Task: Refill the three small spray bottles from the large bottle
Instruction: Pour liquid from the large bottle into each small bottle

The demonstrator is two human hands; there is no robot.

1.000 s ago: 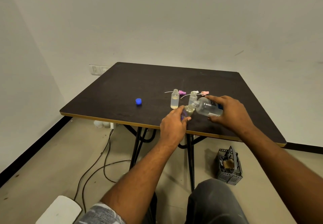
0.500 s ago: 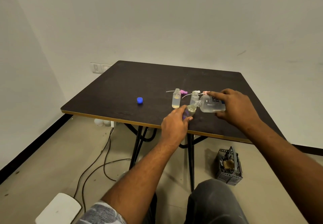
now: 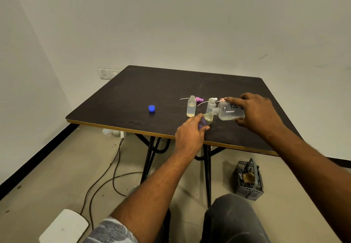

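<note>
My right hand (image 3: 256,112) grips the large clear bottle (image 3: 228,111), tipped on its side with its neck pointing left. That neck meets the mouth of a small spray bottle (image 3: 207,119) which my left hand (image 3: 190,134) holds near the table's front edge. Two more small bottles stand uncapped just behind: one (image 3: 191,106) with pale yellowish liquid on the left, another (image 3: 211,105) right of it, partly hidden by the large bottle. Pink and white spray heads (image 3: 199,99) with thin tubes lie behind them.
A blue cap (image 3: 151,108) lies on the dark table (image 3: 142,91) left of the bottles. On the floor sit a black mesh basket (image 3: 248,180) at right, cables (image 3: 106,178) under the table and a white object (image 3: 64,225) at bottom left.
The large bottle has tipped further, from slanted to nearly level, and its neck stays at the small bottle's mouth. The left hand has barely moved.
</note>
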